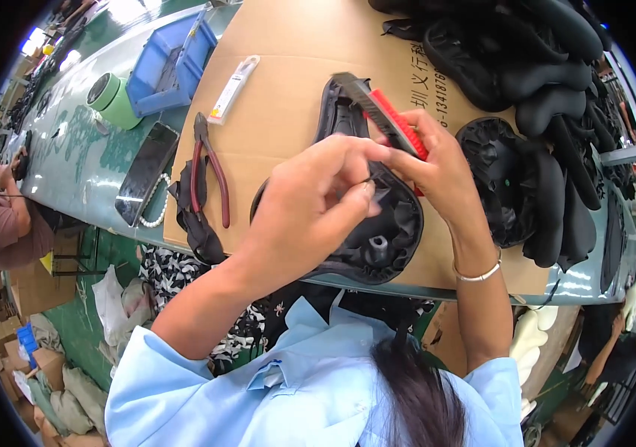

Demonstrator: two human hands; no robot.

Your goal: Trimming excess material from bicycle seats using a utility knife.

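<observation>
My right hand [435, 160] is closed around a long red-and-black tool [388, 119] with a ribbed edge, tilted up to the left. My left hand [310, 197] has its thumb and fingers drawn together beside the tool. Whatever lies between those fingertips is too small to make out. Under both hands a black bicycle saddle [388, 257] rests underside up, its gathered cover edge showing and its middle partly hidden by my hands. Left of it are red-handled pliers [221, 179], lying over a black scrap of material [197, 223].
Cardboard [288, 82] covers the tabletop. Black saddles [549, 82] are heaped at the right. Farther left are a slim clear pack [234, 89], a blue bin [172, 67], a green container [115, 100] and a phone [146, 171] with a beaded strap. Other people work at both sides.
</observation>
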